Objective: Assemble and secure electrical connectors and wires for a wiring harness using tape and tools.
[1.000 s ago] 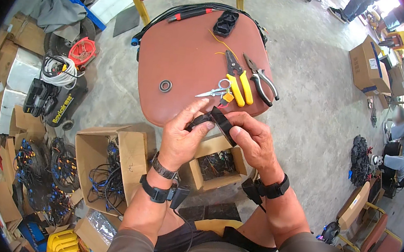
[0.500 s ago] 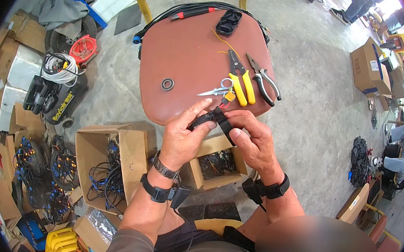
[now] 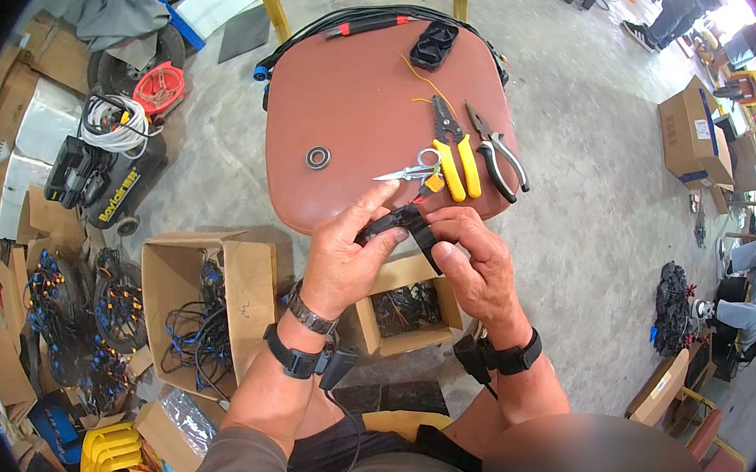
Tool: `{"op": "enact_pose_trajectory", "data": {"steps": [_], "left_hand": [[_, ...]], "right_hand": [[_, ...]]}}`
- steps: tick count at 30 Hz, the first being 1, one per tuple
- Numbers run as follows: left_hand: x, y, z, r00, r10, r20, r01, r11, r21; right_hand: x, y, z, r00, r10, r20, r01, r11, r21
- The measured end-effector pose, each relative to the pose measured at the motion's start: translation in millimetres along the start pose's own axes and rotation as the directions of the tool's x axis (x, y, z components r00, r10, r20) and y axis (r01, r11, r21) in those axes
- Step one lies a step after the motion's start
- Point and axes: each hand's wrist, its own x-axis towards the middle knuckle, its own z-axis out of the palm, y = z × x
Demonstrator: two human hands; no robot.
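Observation:
Over the chair seat's front edge, my left hand [image 3: 345, 256] is closed on a black wrapped bundle [image 3: 383, 227], pinched between thumb and fingers. A wide black strip [image 3: 422, 233] runs from the bundle into my right hand [image 3: 478, 263], whose thumb and fingers are closed on it. Short red wires lead from the bundle's far end to a yellow connector [image 3: 434, 183]. Just beyond lie small scissors [image 3: 423, 169], yellow-handled wire strippers [image 3: 456, 163] and black-handled pliers [image 3: 501, 156]. My fingers hide part of the bundle.
The brown chair seat [image 3: 355, 105] also carries a ring bearing [image 3: 317, 158], a black plastic holder [image 3: 433, 46], a red-and-black tool [image 3: 367, 27] and a yellow wire [image 3: 424, 77]. Black cable loops along its far edge. Cardboard boxes [image 3: 245, 314] with cables stand below left and between my arms.
The whole view has shifted slightly. Both hands keep the same grip on the bundle and strip, with barely any movement.

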Motion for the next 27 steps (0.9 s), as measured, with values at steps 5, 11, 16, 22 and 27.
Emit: {"op": "enact_pose_trajectory", "data": {"steps": [5, 11, 16, 22, 27], "left_hand": [[2, 7, -2, 0.993, 0.116, 0.003, -0.114, 0.980, 0.164], [3, 13, -2, 0.988, 0.156, 0.014, -0.154, 0.949, 0.276], [6, 14, -2, 0.961, 0.276, 0.028, -0.265, 0.883, 0.387], [5, 13, -4, 0.968, 0.244, 0.058, -0.247, 0.882, 0.401], [6, 13, -5, 0.941, 0.336, 0.046, -0.325, 0.853, 0.408]], "right_hand": [[1, -4, -1, 0.998, 0.055, 0.012, -0.055, 0.998, 0.014], [1, -7, 0, 0.996, 0.083, 0.014, -0.083, 0.996, 0.013], [2, -7, 1, 0.996, 0.085, 0.006, -0.085, 0.996, 0.000], [2, -6, 3, 0.997, 0.081, 0.016, -0.081, 0.997, -0.016], [2, -4, 5, 0.997, 0.071, 0.026, -0.071, 0.997, -0.019]]}}
